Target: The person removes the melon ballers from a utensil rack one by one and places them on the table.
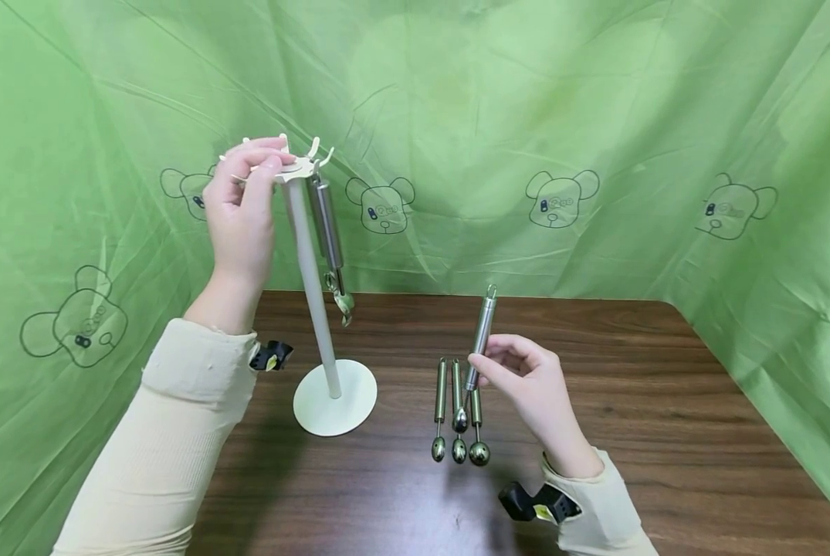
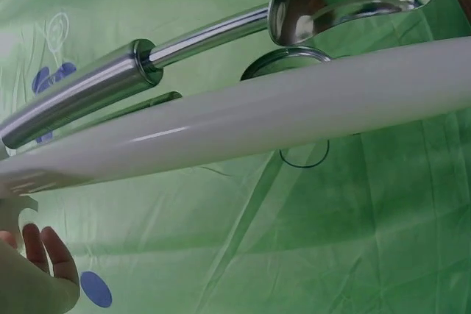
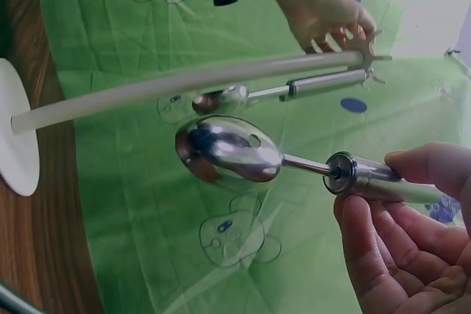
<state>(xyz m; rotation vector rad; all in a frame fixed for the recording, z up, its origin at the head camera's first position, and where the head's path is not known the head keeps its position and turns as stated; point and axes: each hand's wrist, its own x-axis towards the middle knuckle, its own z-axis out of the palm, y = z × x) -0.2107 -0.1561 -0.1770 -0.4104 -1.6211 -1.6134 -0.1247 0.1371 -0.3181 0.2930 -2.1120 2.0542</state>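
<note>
My left hand [image 1: 237,201] is at the hooked top of a white stand [image 1: 309,282], thumb and fingers pinching the hook ring. Metal scoops [image 1: 327,232] hang from a hook on the ring's right side, close to the pole. In the left wrist view, the nearer hanging scoop [image 2: 346,5] shows a cut-away bowl. My right hand [image 1: 526,378] pinches the handle of a melon baller [image 1: 482,340] between thumb and fingers, its loop end up. The right wrist view shows its oval bowl [image 3: 228,151] with a small hole, pointing away from the fingers.
Below the held melon baller, several similar scoops [image 1: 439,409] lie side by side on the brown wooden table [image 1: 630,401]. The stand's round white base [image 1: 317,409] rests to their left. Green printed cloth [image 1: 470,100] hangs behind and at both sides.
</note>
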